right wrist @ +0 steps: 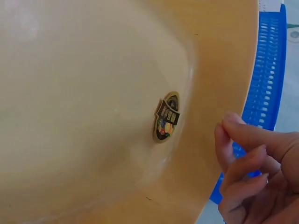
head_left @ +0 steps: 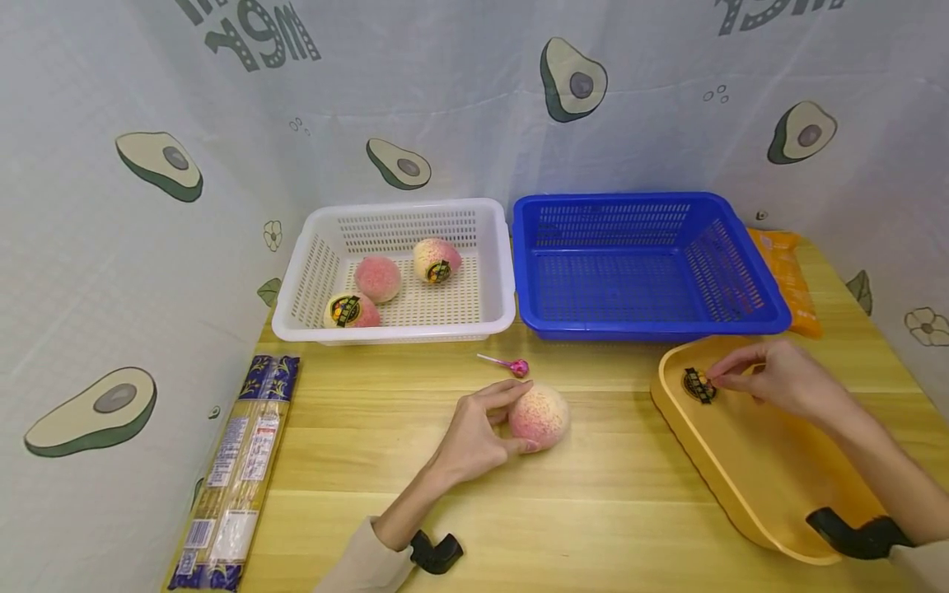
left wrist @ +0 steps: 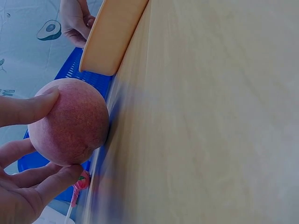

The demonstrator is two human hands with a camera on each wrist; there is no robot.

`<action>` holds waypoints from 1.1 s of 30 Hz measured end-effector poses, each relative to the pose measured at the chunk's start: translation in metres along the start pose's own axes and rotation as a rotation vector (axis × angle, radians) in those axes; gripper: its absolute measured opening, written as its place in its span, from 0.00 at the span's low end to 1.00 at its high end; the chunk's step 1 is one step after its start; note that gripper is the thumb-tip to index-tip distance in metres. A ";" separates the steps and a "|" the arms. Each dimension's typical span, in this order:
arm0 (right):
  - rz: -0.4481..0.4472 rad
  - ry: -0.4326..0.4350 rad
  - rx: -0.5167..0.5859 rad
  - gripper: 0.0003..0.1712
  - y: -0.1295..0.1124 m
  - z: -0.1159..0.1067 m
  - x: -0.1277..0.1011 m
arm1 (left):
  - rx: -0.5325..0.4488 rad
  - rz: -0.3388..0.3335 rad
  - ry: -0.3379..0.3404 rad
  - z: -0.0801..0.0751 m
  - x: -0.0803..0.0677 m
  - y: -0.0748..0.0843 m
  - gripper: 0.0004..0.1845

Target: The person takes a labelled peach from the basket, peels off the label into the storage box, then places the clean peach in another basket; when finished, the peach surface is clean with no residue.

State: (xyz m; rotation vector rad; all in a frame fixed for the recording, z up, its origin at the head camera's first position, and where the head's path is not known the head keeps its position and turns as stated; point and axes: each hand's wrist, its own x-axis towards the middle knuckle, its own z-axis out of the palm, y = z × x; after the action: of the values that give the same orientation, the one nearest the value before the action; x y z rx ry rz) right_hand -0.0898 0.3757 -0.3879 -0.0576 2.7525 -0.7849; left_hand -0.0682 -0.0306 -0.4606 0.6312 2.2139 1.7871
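Nearest, left hand [head_left: 474,432]: curled round the bare peach [head_left: 539,417], thumb and fingers on opposite flanks, which steadies it on the wooden table [head_left: 593,511]; this peach carries no sticker on the sides in view.
Right hand [head_left: 771,380]: fingertips bunched at the sticker [head_left: 698,385] (a dark oval fruit label), which lies flat inside the yellow tray [head_left: 749,469]. From the wrist view a gap shows between fingertips and label, so the hand seems to grasp nothing; I cannot tell for certain.
Tray: at 3 o'clock from the peach, angled on the table edge, apparently serving as the spot for the label.
Lollipop [head_left: 511,365]: just beyond the peach at 12 o'clock, loose on the table.
Noodle packet [head_left: 237,469]: at 9 o'clock, lying along the table's left edge.
White basket [head_left: 393,329]: further back at 11 o'clock, holding three peaches, two with labels showing.
Blue basket [head_left: 645,263]: at 1 o'clock, beside the white one.
Orange packet [head_left: 789,276]: wedged behind the blue basket.
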 end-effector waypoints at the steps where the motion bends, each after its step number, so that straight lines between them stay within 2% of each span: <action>1: 0.002 0.015 -0.011 0.07 -0.001 0.000 0.000 | -0.004 0.000 0.000 0.000 0.000 0.000 0.39; 6: -0.007 0.067 -0.035 0.07 -0.002 -0.001 -0.001 | -0.010 -0.002 -0.002 0.000 0.000 0.000 0.38; 12: -0.061 0.094 0.151 0.10 -0.004 -0.007 -0.002 | -0.013 -0.002 0.008 0.000 0.001 -0.001 0.39; 16: -0.060 0.079 0.285 0.11 -0.004 -0.016 -0.003 | -0.021 -0.001 0.011 0.000 0.001 0.000 0.39; 17: -0.049 0.090 0.288 0.12 -0.004 -0.019 -0.004 | -0.023 -0.001 0.010 -0.001 0.001 0.000 0.39; 21: -0.053 0.204 0.332 0.17 -0.001 -0.033 -0.004 | -0.038 -0.007 0.005 -0.001 0.001 0.000 0.39; 24: -0.032 0.320 0.318 0.21 0.004 -0.044 -0.002 | -0.044 -0.011 0.004 -0.001 0.000 -0.001 0.39; 28: 0.049 0.407 0.257 0.28 0.014 -0.051 0.004 | -0.047 -0.008 0.002 -0.001 0.001 -0.001 0.39; 30: 0.082 0.404 0.231 0.30 0.021 -0.052 0.008 | -0.048 -0.003 0.001 -0.001 0.001 -0.002 0.39; 33: 0.085 0.322 0.272 0.33 0.033 -0.051 0.011 | -0.048 -0.004 0.002 -0.001 0.002 -0.002 0.39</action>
State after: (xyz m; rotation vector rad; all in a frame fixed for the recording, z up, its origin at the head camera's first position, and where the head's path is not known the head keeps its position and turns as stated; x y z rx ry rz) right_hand -0.1137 0.4284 -0.3662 0.2605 2.8833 -1.2302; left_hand -0.0706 -0.0308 -0.4623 0.6145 2.1643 1.8337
